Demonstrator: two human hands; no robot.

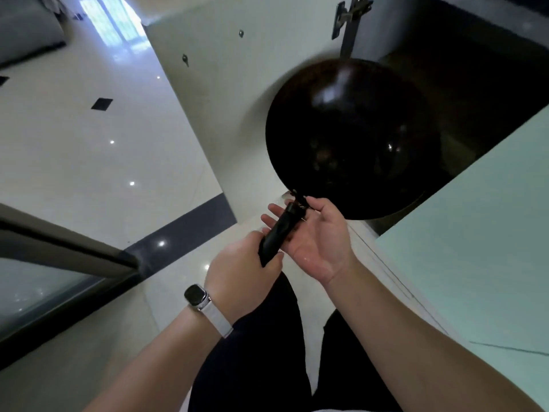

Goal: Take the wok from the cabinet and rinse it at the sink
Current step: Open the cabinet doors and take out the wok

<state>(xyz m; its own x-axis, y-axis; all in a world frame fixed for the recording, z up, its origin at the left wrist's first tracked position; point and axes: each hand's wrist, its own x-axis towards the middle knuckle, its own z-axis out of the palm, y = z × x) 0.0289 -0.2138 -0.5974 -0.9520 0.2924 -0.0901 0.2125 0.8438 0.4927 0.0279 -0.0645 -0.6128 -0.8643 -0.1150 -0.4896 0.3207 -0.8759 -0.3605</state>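
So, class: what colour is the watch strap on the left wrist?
White; the watch strap shows clearly in the head view.

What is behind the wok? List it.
Behind the wok are the open cabinet door with its hinge and the dark cabinet interior. The wok covers the lower part of the opening, so anything stored there cannot be seen.

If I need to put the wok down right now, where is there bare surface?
The pale green countertop right of the round black wok shows bare. The glossy white floor tiles left of the open white cabinet door are bare too. The dark cabinet interior is unreadable.

Black wok (350,138), white watch strap (215,318), cream floor (89,144).
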